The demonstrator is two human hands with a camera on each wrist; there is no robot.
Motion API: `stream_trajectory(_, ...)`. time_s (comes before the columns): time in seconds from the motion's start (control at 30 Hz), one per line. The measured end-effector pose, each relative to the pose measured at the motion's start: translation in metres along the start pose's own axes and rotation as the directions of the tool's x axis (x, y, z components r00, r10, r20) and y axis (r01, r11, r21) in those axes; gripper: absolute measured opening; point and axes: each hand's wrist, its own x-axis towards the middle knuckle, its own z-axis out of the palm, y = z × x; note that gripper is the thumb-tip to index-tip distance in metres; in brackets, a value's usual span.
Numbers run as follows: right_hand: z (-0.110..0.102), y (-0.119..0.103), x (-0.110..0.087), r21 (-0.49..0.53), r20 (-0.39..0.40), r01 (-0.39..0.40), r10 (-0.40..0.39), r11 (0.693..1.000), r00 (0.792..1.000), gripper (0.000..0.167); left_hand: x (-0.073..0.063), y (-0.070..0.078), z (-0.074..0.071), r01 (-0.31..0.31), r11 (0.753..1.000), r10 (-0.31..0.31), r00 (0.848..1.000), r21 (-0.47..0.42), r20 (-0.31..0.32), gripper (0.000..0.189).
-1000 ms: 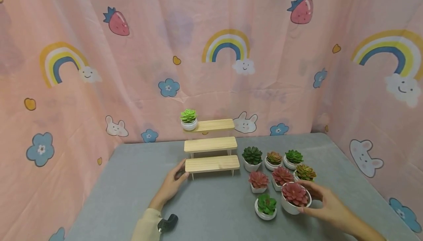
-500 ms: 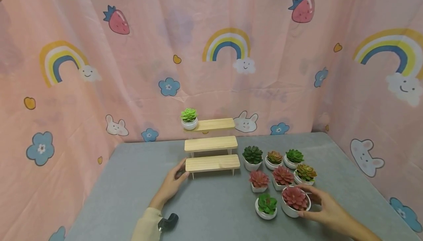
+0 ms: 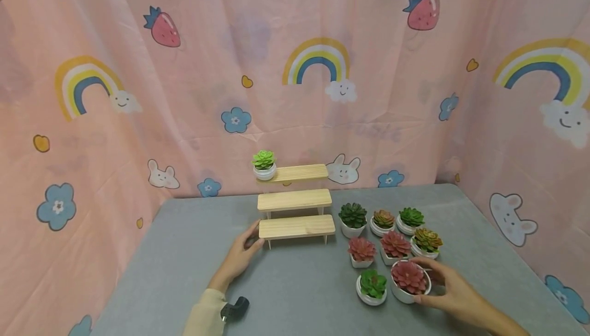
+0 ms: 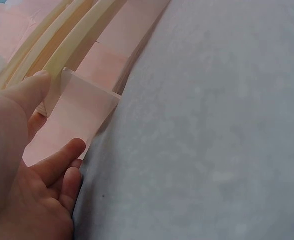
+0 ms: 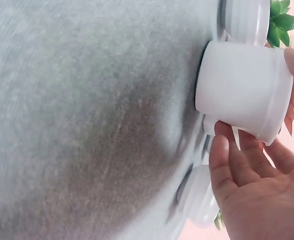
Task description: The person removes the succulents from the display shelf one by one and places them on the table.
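Observation:
My right hand (image 3: 454,294) holds a red potted succulent (image 3: 408,277) by its round white pot, thumb on the near side and fingers on the far side. In the right wrist view the pot (image 5: 244,90) is upright, its base right at the grey tabletop. My left hand (image 3: 240,254) grips the left end of the lowest board of a three-tier wooden stand (image 3: 297,227). In the left wrist view the thumb lies on the board's front edge, above a clear leg panel (image 4: 79,110). A bright green succulent (image 3: 264,164) stands on the top tier's left end.
Several potted succulents crowd right of the stand: a dark green one (image 3: 353,218), red ones (image 3: 361,251) (image 3: 395,248), an orange one (image 3: 382,221), a yellowish one (image 3: 426,243), and green ones (image 3: 412,218) (image 3: 373,286). A pink patterned curtain (image 3: 193,95) hangs behind the table.
My right hand has lowered the red succulent slightly toward the tabletop and shifted it a little left, close to the front green one. My left hand has stayed on the stand.

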Motion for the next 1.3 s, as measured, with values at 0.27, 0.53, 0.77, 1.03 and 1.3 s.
stream_trajectory(0.27, 0.0, 0.0, 0.0, -0.016, 0.031, 0.018, -0.017, 1.0, 0.999, 0.067, 0.001, 0.0, 0.0, 0.004, 1.0, -0.004, 1.0, 0.025, 0.001, 0.061)
stream_trajectory(0.53, -0.001, 0.003, 0.0, 0.027, 0.085, 0.002, -0.004, 1.0, 0.996, 0.07, 0.001, 0.001, -0.001, -0.004, 1.0, 0.004, 1.0, 0.024, -0.001, 0.062)
stream_trajectory(0.77, -0.005, 0.002, -0.001, 0.006, 0.084, 0.022, -0.023, 1.0, 0.996, 0.069, -0.001, -0.002, -0.001, 0.003, 1.0, -0.004, 1.0, 0.029, 0.006, 0.062)
stream_trajectory(1.03, -0.013, -0.004, -0.002, -0.024, -0.054, 0.079, -0.08, 0.997, 0.995, 0.058, -0.001, -0.003, 0.0, 0.009, 1.0, -0.009, 1.0, 0.007, 0.001, 0.063)
stream_trajectory(1.3, -0.021, -0.018, 0.0, -0.092, -0.148, 0.081, -0.094, 0.992, 0.984, 0.051, 0.001, -0.001, 0.001, 0.017, 1.0, -0.017, 1.0, 0.007, 0.007, 0.064)
